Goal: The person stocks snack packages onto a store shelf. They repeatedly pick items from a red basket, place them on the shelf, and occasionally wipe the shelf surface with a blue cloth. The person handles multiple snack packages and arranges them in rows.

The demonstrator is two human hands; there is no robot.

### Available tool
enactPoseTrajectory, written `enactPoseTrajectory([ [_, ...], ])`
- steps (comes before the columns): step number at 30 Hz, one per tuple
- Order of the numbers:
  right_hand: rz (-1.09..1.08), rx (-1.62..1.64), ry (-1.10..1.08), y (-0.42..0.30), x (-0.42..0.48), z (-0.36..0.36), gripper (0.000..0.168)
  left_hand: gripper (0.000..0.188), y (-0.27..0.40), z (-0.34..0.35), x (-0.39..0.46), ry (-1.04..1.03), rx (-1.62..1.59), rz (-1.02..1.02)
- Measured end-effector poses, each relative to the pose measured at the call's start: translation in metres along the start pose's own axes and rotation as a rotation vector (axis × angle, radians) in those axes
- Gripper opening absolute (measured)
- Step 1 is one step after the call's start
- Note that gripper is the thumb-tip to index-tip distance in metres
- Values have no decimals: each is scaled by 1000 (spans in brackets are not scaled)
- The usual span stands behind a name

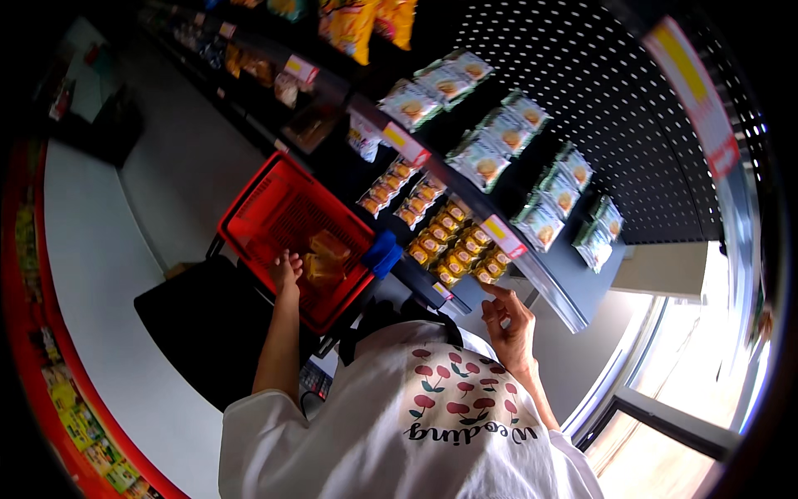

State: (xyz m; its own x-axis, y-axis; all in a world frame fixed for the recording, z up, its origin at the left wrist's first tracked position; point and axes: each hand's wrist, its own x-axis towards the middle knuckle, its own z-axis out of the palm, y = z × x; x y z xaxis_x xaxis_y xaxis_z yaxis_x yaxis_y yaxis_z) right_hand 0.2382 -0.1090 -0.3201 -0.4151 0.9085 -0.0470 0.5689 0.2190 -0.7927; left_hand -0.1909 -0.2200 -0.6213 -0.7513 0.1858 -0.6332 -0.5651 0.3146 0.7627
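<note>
Over the near left part of a red plastic shopping basket (262, 187) is my left hand (287, 271), fingers spread and holding nothing. Packaged snacks in yellowish wrapping (325, 265) lie in the basket, just right of that hand. My right hand (512, 324) is raised at the right end of the lower shelf, its fingers bent and apart with nothing seen between them. Its index fingertip is close to a row of small yellow-wrapped packaged cakes (492, 267); whether it touches them I cannot tell. Further rows of wrapped cakes (406, 181) stand to the left.
Above the cakes, a shelf (576, 305) with price tags (502, 237) holds rows of white-green snack packets (486, 163). Its front edge juts out near my right hand. A blue item (381, 254) sits at the basket's rim. A black chair-like object (199, 324) is at the left, a window frame at the right.
</note>
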Motion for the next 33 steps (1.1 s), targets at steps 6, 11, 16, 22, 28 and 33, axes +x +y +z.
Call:
enactPoseTrajectory([
  [6, 70, -91, -92, 0, 16, 29, 37, 16, -102, -30, 46, -144, 77, -257],
  [11, 120, -126, -100, -9, 20, 52, 31, 18, -160, 8, 89, -333, 336, -277],
  [16, 220, -148, -167, -13, 19, 65, 29, 24, -206, 29, 147, -281, -241, -499],
  [22, 287, -157, -168, -6, 15, 82, 29, 62, -201, 70, 150, -234, 976, 67],
  [28, 342, -138, -208, 13, 11, 88, 28, 65, -233, 95, 181, -108, 888, -12],
  [33, 349, -167, -250, 28, 22, 82, 30, 63, -185, 119, 166, -80, 923, -79],
])
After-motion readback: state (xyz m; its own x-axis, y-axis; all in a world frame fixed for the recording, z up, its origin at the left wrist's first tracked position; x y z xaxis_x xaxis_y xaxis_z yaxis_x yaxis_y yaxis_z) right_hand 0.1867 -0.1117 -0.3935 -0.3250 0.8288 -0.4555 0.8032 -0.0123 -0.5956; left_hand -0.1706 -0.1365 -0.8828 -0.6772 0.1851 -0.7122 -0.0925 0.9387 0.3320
